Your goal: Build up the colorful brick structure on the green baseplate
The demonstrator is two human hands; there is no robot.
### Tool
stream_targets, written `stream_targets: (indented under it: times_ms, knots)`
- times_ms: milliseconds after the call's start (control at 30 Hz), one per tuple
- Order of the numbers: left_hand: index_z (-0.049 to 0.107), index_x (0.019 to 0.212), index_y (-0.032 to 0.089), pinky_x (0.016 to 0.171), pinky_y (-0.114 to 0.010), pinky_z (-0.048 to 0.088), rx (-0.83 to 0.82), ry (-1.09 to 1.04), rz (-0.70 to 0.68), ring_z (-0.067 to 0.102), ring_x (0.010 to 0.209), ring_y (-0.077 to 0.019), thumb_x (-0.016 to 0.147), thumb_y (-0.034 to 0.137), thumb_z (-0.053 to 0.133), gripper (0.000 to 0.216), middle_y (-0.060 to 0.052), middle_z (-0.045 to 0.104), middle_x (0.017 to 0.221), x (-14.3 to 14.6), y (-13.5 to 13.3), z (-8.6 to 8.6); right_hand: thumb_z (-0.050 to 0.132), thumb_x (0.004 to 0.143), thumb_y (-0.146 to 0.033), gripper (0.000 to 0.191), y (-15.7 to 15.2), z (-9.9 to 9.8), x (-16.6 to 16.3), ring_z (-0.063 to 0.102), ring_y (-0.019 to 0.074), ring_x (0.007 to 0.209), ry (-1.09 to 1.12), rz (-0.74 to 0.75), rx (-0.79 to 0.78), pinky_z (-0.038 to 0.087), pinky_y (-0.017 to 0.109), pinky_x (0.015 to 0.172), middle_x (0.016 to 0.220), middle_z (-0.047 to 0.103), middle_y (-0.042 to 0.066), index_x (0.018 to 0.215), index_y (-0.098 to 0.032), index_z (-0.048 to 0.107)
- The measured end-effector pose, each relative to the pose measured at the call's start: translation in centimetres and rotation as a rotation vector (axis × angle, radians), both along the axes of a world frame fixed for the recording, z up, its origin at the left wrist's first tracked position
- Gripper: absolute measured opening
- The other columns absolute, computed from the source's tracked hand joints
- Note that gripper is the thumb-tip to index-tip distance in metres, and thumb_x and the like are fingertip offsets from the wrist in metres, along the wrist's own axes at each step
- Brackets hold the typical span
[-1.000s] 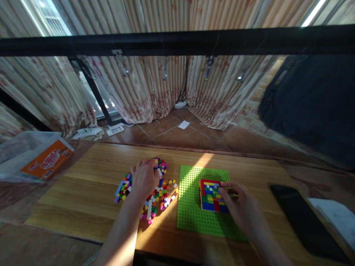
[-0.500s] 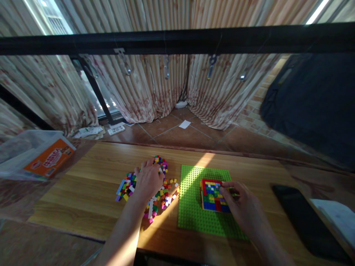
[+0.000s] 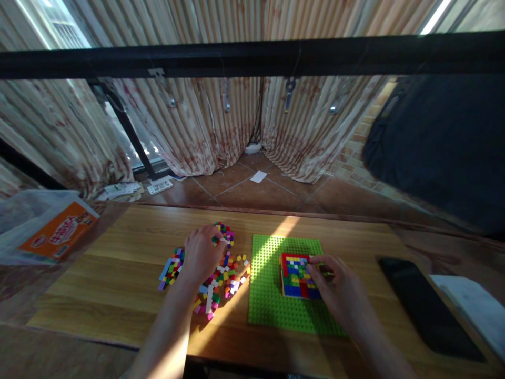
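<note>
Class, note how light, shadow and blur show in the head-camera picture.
Head view: a slanting band of sunlight crosses the wooden table and green baseplate; the right hand lies mostly in shade; the window at upper left is washed out; lettering on the orange label looks soft.

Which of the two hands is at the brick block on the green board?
The right hand, at the right side of the brick block on the green board; the left hand is among loose bricks.

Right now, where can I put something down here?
Bare wood shows left of the loose bricks, and between the green baseplate and black slab, beyond the right hand. Around the left hand it's crowded with bricks.
</note>
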State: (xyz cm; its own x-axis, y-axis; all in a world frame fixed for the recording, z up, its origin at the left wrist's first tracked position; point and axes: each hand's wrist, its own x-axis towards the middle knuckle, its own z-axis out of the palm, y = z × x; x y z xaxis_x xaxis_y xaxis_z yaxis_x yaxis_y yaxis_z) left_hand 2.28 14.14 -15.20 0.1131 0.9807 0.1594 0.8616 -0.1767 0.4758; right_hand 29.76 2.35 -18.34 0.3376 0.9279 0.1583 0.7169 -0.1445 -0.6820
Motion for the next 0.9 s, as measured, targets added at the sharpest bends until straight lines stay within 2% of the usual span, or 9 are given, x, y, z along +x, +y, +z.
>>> stream_targets:
  times_ms: [67,133,300,433,633,800,900]
  knots:
    - [0.063,0.078,0.018,0.081,-0.034,0.047,-0.066,-0.206,-0.044,0.064,0.084,-0.0219,0.078,0.025,0.06,0.008,-0.005,0.069,0.083,0.0,0.2,-0.1,0.053,0.087,-0.043,0.026,0.0,0.2,-0.1,0.063,0.02,0.076,0.012,-0.005,0.041,0.049,0.033,0.065,0.095,0.066,0.007,0.091,-0.021,0.066]
    - [0.063,0.078,0.017,0.072,-0.03,0.048,-0.159,-0.463,-0.103,0.063,0.073,-0.0183,0.077,0.03,0.062,0.012,-0.003,0.068,0.075,0.4,0.2,-0.1,0.052,0.088,-0.042,0.025,0.1,0.5,-0.3,0.064,0.0196,0.078,0.055,-0.027,0.092,0.05,0.033,0.067,0.097,0.065,0.008,0.088,-0.021,0.065]
    - [0.069,0.099,0.015,0.075,-0.028,0.05,-0.392,-1.028,-0.099,0.063,0.075,-0.0147,0.068,0.028,0.072,0.033,-0.003,0.069,0.082,3.4,-1.5,0.2,0.052,0.09,-0.04,0.022,0.2,1.4,-1.4,0.064,0.02,0.084,0.105,-0.084,0.237,0.051,0.034,0.077,0.094,0.066,0.007,0.086,-0.022,0.064]
    - [0.071,0.09,0.014,0.074,-0.025,0.051,-0.602,-1.262,-0.114,0.063,0.075,-0.0121,0.067,0.026,0.076,0.026,-0.003,0.068,0.084,5.8,-3.3,0.2,0.053,0.091,-0.037,0.019,0.2,2.1,-3.0,0.063,0.0195,0.089,0.162,0.012,0.278,0.05,0.033,0.08,0.092,0.067,0.005,0.087,-0.023,0.065]
    - [0.067,0.084,0.015,0.079,-0.024,0.051,-0.696,-1.437,-0.241,0.061,0.08,-0.0114,0.07,0.023,0.076,0.018,-0.001,0.065,0.084,8.0,-5.1,-0.3,0.059,0.088,-0.038,0.019,0.4,2.5,-4.6,0.063,0.0174,0.083,0.297,0.13,0.249,0.051,0.029,0.073,0.091,0.068,0.004,0.095,-0.023,0.067]
    - [0.067,0.086,0.013,0.08,-0.026,0.051,-0.759,-1.364,-0.356,0.061,0.08,-0.0139,0.074,0.023,0.071,0.016,-0.003,0.066,0.082,9.1,-5.7,-0.1,0.059,0.088,-0.037,0.018,0.4,2.5,-4.8,0.065,0.0179,0.082,0.414,0.137,0.229,0.051,0.029,0.071,0.088,0.069,0.004,0.093,-0.023,0.069]
    - [0.065,0.083,0.014,0.079,-0.025,0.05,-0.722,-1.33,-0.393,0.059,0.078,-0.013,0.077,0.025,0.07,0.013,-0.001,0.063,0.079,9.4,-5.8,-0.3,0.06,0.088,-0.036,0.017,0.3,2.4,-4.6,0.065,0.0171,0.079,0.491,0.142,0.223,0.052,0.03,0.072,0.086,0.069,0.002,0.092,-0.023,0.071]
